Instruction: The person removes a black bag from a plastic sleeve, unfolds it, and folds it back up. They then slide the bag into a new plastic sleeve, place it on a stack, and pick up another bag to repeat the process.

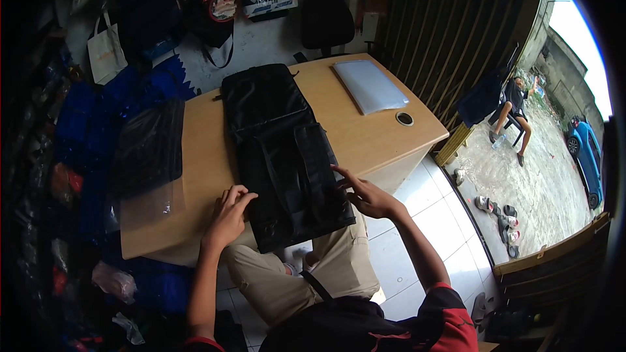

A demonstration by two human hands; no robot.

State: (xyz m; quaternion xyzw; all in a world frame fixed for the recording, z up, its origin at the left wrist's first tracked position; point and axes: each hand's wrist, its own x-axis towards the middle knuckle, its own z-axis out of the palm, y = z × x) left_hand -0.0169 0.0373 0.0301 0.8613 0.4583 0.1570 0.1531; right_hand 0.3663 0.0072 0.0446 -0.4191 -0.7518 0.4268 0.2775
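Note:
A long black fabric bag (280, 176) lies spread over the table, its flap (267, 101) folded back toward the far side. Straps run along its upper face, and the near end juts past the table edge above my lap. At the bag's left edge is my left hand (231, 212), fingers bent together in a pinch on the fabric. My right hand (370, 198) rests against the opposite edge, with index finger and thumb spread apart on the bag's side. Its lower fingers are partly hidden.
The wooden table (208, 150) carries a stack of clear plastic sleeves (372, 86) and dark plastic sheets (150, 146). Blue bundles (91, 124) crowd the left. A black chair (327, 23) stands behind. Outside, a person (515, 107) sits near several shoes (502, 218).

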